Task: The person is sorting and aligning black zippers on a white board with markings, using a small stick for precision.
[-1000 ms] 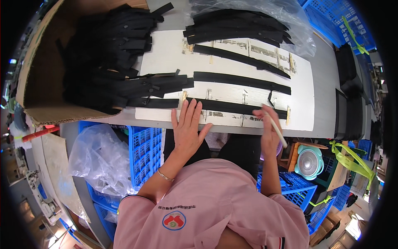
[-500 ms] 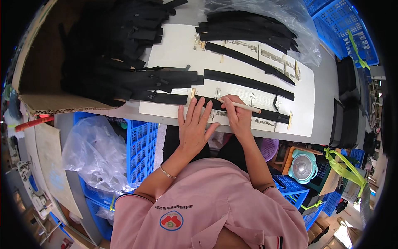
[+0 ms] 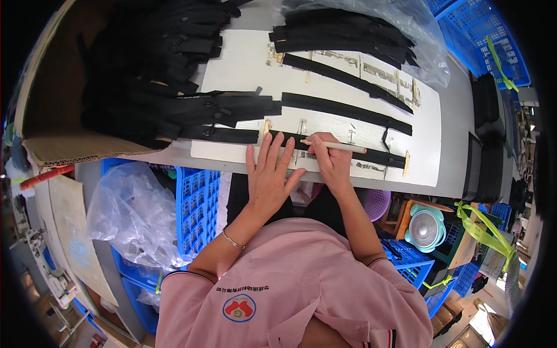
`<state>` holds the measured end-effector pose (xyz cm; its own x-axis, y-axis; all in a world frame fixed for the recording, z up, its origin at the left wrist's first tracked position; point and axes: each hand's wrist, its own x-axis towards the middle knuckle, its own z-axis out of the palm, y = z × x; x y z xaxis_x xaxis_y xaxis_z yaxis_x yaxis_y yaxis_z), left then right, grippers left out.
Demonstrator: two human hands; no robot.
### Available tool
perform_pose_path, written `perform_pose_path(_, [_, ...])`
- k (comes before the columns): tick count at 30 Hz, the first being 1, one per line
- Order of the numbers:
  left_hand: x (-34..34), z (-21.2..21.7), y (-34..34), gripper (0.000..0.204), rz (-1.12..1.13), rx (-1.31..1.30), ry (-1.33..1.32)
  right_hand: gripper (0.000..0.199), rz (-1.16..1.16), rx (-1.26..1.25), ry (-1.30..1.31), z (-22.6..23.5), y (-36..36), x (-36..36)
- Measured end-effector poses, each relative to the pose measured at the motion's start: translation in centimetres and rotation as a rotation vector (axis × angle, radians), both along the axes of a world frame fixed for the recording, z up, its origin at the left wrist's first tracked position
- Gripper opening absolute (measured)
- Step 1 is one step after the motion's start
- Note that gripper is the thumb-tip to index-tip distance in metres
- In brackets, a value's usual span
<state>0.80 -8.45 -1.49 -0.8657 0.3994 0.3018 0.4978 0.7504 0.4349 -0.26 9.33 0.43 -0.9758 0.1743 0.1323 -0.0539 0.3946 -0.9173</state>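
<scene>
My left hand (image 3: 268,178) lies flat with its fingers spread, the fingertips pressing the left part of a black zipper strip (image 3: 380,158) onto a white board (image 3: 426,127). My right hand (image 3: 335,168) grips a pale pencil (image 3: 347,147), its tip touching the strip just right of my left fingers. The strip lies between two small tan guide pieces, over dark marks on the board. Above it, a second black zipper (image 3: 348,113) with a pull at its right end lies on the board, and a third strip (image 3: 342,78) slants farther off.
A heap of black zippers (image 3: 156,58) spills from a cardboard box (image 3: 93,143) on the left. Another black bundle (image 3: 342,35) lies at the back beside clear plastic (image 3: 432,64). Blue crates (image 3: 197,203) stand below the table, with a teal fan (image 3: 425,227) at lower right.
The pencil tip has shifted slightly left along the strip, toward my left fingers. My left hand stays pressed on the strip. The whole view has moved a little.
</scene>
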Motion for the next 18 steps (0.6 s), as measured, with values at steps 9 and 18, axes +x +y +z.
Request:
perform_pose_path(9, [0.0, 0.0, 0.2, 0.072, 0.001, -0.011, -0.002, 0.021, 0.07, 0.036, 0.041, -0.3, 0.2, 0.0])
perform_pose_path(18, [0.1, -0.2, 0.1, 0.072, 0.0, -0.027, -0.021, 0.023, -0.015, -0.145, 0.027, 0.0, 2.5, 1.8])
